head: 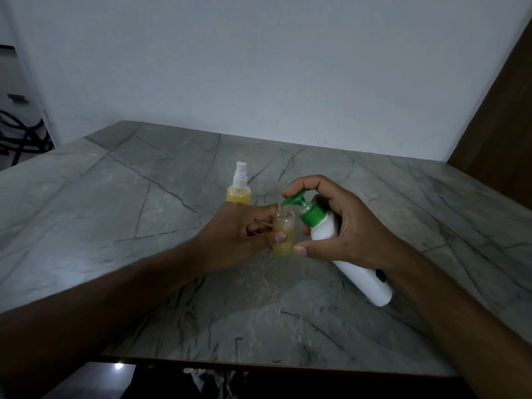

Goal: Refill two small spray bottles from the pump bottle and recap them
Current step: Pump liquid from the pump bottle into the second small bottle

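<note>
**Pump nozzle held over the open small bottle**

Your left hand (239,234) is gripping a small clear uncapped plastic bottle (283,233) holding yellow liquid, with fingers curled behind it and the thumb pressing on its front. You are holding it upright above the grey veined marble desk (115,214), near the middle.

Your right hand (345,226) is wrapping around a white plastic pump bottle with a green collar and green pump head (325,228), tilted so its base is pointing down toward the right. Your index finger is resting on top of the green pump head (293,199), and the spout tip is sitting right at the mouth of the small bottle.

Behind your left hand, a second small bottle filled with yellow liquid and fitted with a white spray cap (239,184) is standing upright on the desk, partly hidden by your knuckles.
</note>
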